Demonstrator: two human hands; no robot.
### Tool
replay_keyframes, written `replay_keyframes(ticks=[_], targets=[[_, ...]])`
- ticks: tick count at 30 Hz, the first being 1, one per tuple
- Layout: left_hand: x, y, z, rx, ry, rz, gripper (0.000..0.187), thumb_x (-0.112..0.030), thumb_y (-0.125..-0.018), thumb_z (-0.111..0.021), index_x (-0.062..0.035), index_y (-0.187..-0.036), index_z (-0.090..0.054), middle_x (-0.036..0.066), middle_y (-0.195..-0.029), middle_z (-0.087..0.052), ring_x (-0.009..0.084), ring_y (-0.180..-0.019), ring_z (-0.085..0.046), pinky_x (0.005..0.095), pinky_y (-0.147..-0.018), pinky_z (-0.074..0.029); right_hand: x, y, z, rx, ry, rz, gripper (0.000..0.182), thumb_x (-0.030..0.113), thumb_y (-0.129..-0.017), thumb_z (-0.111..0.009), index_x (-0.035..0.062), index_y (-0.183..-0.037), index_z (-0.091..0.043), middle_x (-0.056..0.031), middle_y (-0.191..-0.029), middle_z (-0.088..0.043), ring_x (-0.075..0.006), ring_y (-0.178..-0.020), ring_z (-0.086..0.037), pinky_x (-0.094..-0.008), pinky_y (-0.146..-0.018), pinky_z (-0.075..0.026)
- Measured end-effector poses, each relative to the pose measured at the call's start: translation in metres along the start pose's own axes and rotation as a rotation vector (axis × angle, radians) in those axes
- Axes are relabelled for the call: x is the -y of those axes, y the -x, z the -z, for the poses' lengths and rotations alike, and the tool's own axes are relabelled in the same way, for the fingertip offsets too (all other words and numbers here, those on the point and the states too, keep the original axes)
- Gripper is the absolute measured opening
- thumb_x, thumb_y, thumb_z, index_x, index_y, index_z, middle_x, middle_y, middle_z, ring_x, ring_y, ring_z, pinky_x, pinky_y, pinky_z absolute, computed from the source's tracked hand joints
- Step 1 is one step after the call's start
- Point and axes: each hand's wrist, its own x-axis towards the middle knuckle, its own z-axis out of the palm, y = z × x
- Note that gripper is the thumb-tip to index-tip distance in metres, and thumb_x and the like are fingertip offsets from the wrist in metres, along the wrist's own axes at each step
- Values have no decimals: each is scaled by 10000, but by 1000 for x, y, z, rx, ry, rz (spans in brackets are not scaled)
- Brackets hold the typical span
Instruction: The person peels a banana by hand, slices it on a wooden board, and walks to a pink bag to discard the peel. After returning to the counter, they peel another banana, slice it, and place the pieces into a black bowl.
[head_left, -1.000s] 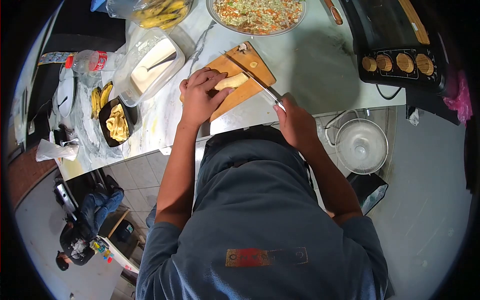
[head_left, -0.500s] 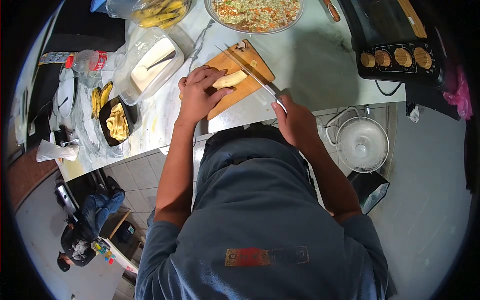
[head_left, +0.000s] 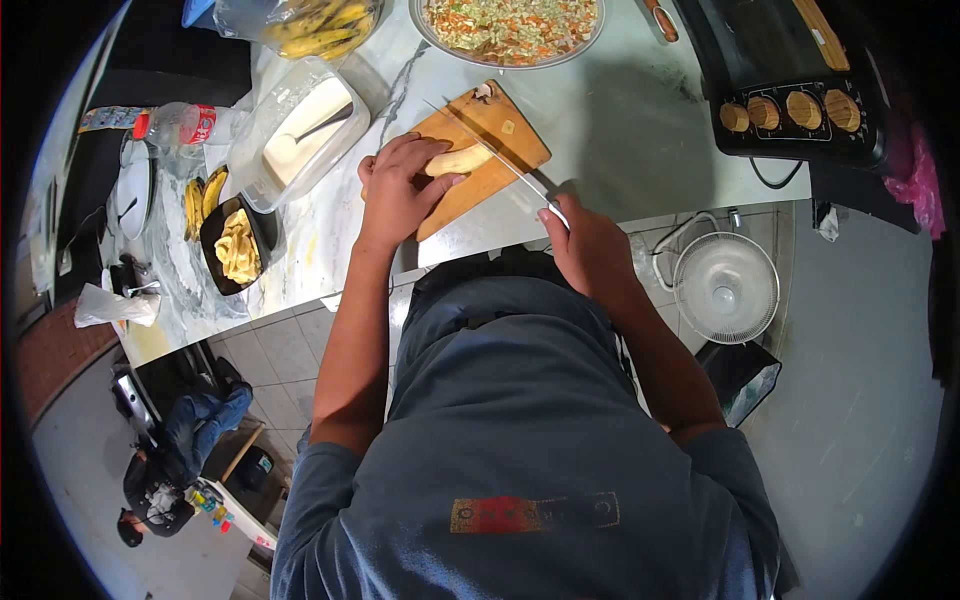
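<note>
A peeled banana (head_left: 462,160) lies on the wooden cutting board (head_left: 462,208), held at its left end by my left hand (head_left: 404,180), whose fingers press around it. My right hand (head_left: 588,245) is closed on the handle of a long knife (head_left: 510,163). The blade crosses the board at the banana's right end, its tip pointing to the upper left. A small pale piece (head_left: 509,127) and a dark scrap (head_left: 484,90) lie on the far part of the board.
Left of the board are a plastic tub (head_left: 262,190) of white batter with a spoon, a black bowl (head_left: 212,238) of banana slices, and a bottle (head_left: 185,124). A tray (head_left: 510,66) of chopped food stands behind, an oven (head_left: 800,145) at right. A person (head_left: 160,480) sits lower left.
The knife blade has shifted slightly left onto the banana's right end, and my right hand has moved slightly left and down. My left hand still holds the banana.
</note>
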Motion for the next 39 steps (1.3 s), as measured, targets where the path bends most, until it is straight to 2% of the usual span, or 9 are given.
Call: replay_keyframes(ticks=[4,11,13,22,24,39], targets=[[5,1,-5,-66,10,-45,384,-361,-738,-795,-159,-1050,-700,-19,-1040,-682,181,-1136,-552,410,-900,-271,1,0,1,1,0,13,344,367,-984,-494,33,-1034,-559,-206,-756,-653,-402,-747,-653,-501,-657,-502],[5,1,-5,-66,21,-35,378,-362,-737,-796,-159,-1041,-702,-18,-1037,-684,182,-1139,-553,408,-900,-271,-1,0,-3,-30,16,33,324,351,-982,-501,35,-1025,-558,-190,-736,-653,-400,-717,-650,-495,-637,-503],[3,1,-3,-20,14,-2,394,-340,-749,-797,-157,-1083,-695,-11,-1088,-681,204,-1201,-534,413,-943,-272,-1,0,-3,-30,21,33,320,349,-982,-502,36,-1022,-558,-189,-736,-653,-399,-714,-650,-495,-632,-502],[4,1,-3,-21,4,-6,383,-343,-754,-793,-159,-1075,-696,-15,-1083,-682,197,-1201,-534,415,-940,-270,2,-1,1,23,22,-8,319,348,-983,-500,37,-1023,-559,-187,-743,-657,-402,-724,-650,-500,-644,-502],[3,1,-3,-25,5,-6,383,-342,-753,-794,-158,-1074,-696,-15,-1081,-682,197,-1200,-535,414,-939,-270,0,-2,-1,35,35,-3,307,349,-996,-465,52,-1029,-538,-188,-754,-648,-407,-726,-637,-504,-629,-479],[5,2,-4,-31,2,-4,390,-351,-747,-796,-157,-1071,-700,-15,-1076,-686,197,-1197,-538,408,-936,-269,0,-3,-1,45,11,-37,335,364,-981,-492,40,-1023,-567,-210,-771,-661,-423,-758,-650,-517,-671,-503]])
